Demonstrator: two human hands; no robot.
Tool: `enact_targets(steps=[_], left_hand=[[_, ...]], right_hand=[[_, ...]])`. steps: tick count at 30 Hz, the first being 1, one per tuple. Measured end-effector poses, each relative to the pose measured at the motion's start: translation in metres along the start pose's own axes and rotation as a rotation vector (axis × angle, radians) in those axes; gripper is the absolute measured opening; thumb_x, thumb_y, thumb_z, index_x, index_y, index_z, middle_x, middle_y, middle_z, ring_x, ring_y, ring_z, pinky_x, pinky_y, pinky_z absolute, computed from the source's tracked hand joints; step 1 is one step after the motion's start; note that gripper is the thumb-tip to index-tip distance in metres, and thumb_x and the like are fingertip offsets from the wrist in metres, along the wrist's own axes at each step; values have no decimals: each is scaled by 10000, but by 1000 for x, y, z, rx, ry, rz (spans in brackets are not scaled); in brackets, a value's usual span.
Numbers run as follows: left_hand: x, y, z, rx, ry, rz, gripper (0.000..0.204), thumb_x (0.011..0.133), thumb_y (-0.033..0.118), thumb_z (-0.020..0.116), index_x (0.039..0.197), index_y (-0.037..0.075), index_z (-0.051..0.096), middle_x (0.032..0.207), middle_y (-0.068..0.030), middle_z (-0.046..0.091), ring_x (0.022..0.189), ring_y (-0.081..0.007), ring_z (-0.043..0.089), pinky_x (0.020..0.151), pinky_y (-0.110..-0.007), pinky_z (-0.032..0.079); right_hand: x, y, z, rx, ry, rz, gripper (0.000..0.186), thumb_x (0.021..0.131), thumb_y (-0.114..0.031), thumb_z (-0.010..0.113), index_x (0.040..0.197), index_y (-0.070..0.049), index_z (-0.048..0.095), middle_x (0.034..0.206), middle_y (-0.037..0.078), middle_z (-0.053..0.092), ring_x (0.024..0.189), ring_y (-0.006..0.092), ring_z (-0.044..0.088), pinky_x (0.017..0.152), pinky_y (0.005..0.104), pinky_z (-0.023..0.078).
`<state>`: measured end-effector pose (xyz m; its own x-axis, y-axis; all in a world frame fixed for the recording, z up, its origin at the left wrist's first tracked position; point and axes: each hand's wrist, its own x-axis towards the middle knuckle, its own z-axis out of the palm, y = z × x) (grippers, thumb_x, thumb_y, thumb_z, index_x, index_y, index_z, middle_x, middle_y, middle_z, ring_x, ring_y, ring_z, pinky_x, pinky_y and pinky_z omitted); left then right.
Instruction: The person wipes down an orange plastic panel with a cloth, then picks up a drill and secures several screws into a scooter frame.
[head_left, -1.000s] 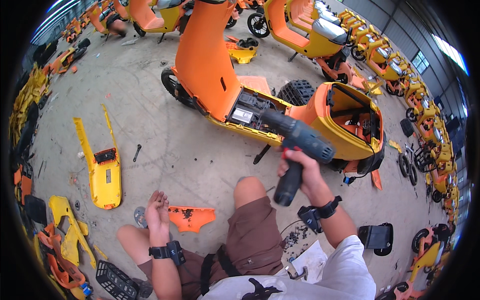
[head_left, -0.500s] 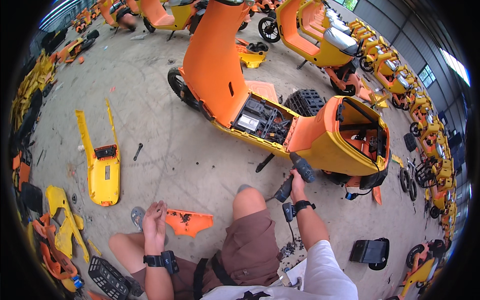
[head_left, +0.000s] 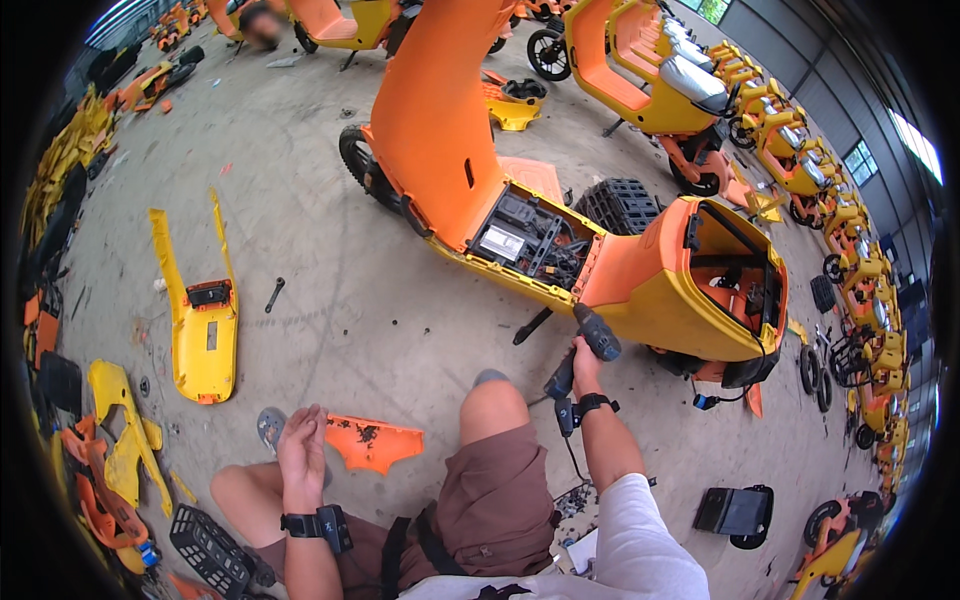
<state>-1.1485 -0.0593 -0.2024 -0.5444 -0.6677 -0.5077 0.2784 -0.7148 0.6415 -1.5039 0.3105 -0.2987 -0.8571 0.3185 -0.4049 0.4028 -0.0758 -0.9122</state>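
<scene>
My right hand (head_left: 586, 372) grips a dark cordless drill (head_left: 596, 335), its tip at the lower side of the yellow-and-orange scooter (head_left: 645, 315), whose open floor compartment (head_left: 528, 237) shows black components and wiring. My left hand (head_left: 300, 447) is raised over my leg, palm up, fingers curled together; anything between them is too small to make out. It is nearest an orange panel (head_left: 378, 445) on the floor with small dark fasteners on it.
A yellow panel (head_left: 205, 370) and a wrench (head_left: 275, 295) lie left on the concrete. Other panels (head_left: 125, 435), a black crate (head_left: 610, 200), loose tyres (head_left: 810, 375) and a black box (head_left: 733, 512) surround me. Scooter rows (head_left: 850, 280) line the right. A blurred person (head_left: 262, 30) is farther back.
My right hand has moved the drill down and away from me, from over the floor compartment to the scooter's lower side. The view has shifted slightly; my left hand stays low.
</scene>
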Motion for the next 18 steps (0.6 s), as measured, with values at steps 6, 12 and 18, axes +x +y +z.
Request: enact_targets(steps=[6, 12, 18], left_hand=[[-1, 3, 1, -20, -25, 25, 241, 844, -136, 485, 1080, -93, 514, 1163, -241, 571, 1122, -345, 581, 1055, -403, 466], [-1, -3, 8, -75, -54, -6, 229, 843, -131, 501, 1064, -80, 529, 1158, -230, 580, 1113, -326, 589, 1057, -387, 464], [-5, 10, 10, -92, -77, -3, 224, 841, -132, 510, 1054, -71, 543, 1163, -226, 582, 1134, -321, 578, 1055, -368, 463]], right_hand=[[12, 1, 0, -245, 96, -94, 341, 763, -157, 650, 1073, -15, 628, 923, 98, 655, 783, 196, 628, 753, 333, 493], [39, -18, -30, -527, 206, -220, 501, 723, -260, 683, 1153, -9, 626, 1060, 169, 676, 960, 259, 660, 865, 371, 486], [45, -49, -11, -911, 8, -412, 489, 742, -323, 624, 1127, -22, 654, 1141, 226, 648, 1134, 339, 593, 957, 405, 458]])
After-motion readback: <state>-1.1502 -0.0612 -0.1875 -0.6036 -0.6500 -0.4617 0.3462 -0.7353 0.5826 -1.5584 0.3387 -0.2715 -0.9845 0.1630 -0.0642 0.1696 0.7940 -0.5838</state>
